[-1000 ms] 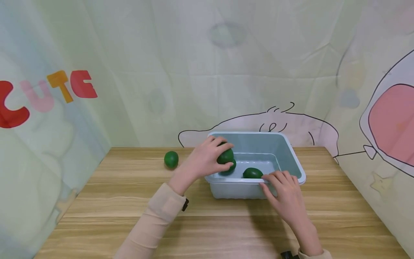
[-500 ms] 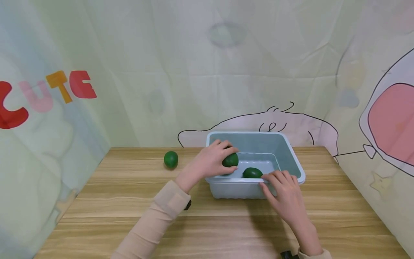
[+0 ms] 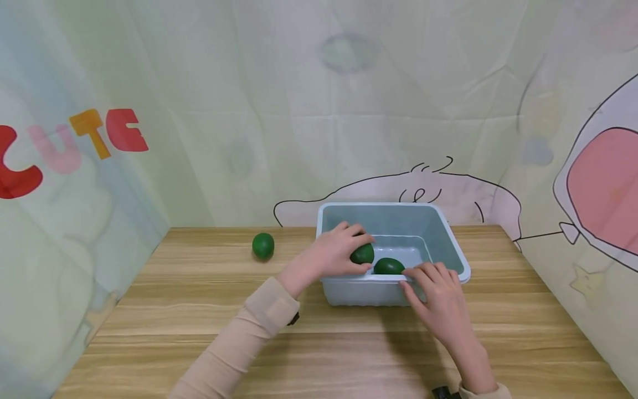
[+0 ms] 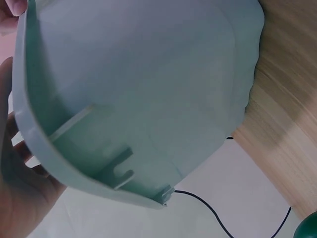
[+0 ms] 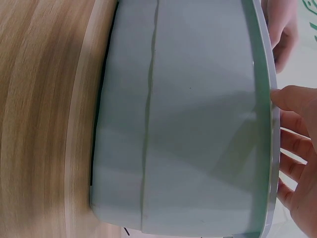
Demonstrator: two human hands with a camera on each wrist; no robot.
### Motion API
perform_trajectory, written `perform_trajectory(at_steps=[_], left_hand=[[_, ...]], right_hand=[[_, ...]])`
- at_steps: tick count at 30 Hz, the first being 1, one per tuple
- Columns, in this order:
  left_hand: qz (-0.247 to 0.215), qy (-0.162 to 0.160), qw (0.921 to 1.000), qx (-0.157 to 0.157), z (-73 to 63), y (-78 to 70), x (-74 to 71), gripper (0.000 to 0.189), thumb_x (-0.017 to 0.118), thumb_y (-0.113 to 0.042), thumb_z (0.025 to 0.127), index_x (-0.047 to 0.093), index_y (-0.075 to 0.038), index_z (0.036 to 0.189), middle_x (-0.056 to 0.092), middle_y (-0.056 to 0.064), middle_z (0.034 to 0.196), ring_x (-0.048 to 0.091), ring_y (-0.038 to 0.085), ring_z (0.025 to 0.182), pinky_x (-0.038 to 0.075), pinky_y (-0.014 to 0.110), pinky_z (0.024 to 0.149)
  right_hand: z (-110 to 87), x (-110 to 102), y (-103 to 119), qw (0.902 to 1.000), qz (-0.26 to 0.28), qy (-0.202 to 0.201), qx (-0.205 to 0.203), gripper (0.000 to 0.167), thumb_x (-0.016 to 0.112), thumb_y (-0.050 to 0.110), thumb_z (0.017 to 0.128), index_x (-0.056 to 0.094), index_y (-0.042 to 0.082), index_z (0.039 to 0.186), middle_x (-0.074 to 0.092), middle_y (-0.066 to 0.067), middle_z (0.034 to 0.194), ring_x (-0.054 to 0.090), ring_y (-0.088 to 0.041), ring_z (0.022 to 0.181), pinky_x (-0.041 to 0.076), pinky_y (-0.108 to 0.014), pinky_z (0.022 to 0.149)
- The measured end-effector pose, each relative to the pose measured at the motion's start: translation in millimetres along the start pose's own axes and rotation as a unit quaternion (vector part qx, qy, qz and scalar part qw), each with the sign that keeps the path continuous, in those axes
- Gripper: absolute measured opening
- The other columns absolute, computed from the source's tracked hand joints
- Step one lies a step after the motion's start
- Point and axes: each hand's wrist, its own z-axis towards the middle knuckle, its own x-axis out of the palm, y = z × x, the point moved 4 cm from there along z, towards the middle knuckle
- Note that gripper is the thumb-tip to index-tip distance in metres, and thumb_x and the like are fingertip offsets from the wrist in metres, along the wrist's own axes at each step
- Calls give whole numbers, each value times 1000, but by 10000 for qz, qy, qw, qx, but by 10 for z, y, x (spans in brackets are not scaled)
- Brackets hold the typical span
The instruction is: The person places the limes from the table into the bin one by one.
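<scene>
My left hand [image 3: 339,252] reaches over the left front of a pale blue plastic bin [image 3: 369,292]. Its fingers and thumb grip a dark green oval fruit [image 3: 363,254], low inside the bin. Beside it lies a second green fruit [image 3: 389,266] on the bin floor. At the front right, my right hand [image 3: 438,299] holds the bin's rim, thumb outside and fingers over the edge; the right wrist view shows the thumb [image 5: 292,96] against the rim. From the left wrist, the bin wall hides the held fruit.
Another green fruit [image 3: 263,245] sits on the wooden table [image 3: 199,310], left of the bin near the back edge. A printed cloth backdrop [image 3: 249,111] hangs behind the table and along both sides.
My left hand has moved right and lower into the bin with the green fruit. The fruit seen beneath it a second ago no longer shows. My right hand stays on the rim.
</scene>
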Motion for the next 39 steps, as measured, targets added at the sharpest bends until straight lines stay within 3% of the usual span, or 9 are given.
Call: perform_trajectory(at_steps=[15,23,39], left_hand=[[-147,162,9997,-136,63,48,90,49,65,-44,87,59,-20,130,55,0,125,51,18,103,51,28,76],[-126,183,9997,-140,67,94,108,43,62,-34,91,59,-17,130,55,3,126,54,22,110,52,35,89],[154,-358,9992,-29,-13,115,-5,34,59,-30,93,63,-18,124,60,1,122,57,20,108,53,32,83]], right_hand=[[-6,6,-12,10000,-30,31,-4,19,77,18,78,72,10,95,64,-2,88,52,-21,85,37,-36,73],[7,8,-10,9999,-22,-67,-89,19,77,17,77,71,10,94,64,-2,87,52,-22,84,37,-36,73],[0,8,-12,9998,49,-136,-119,19,77,17,77,71,10,93,64,-2,87,52,-21,83,38,-37,73]])
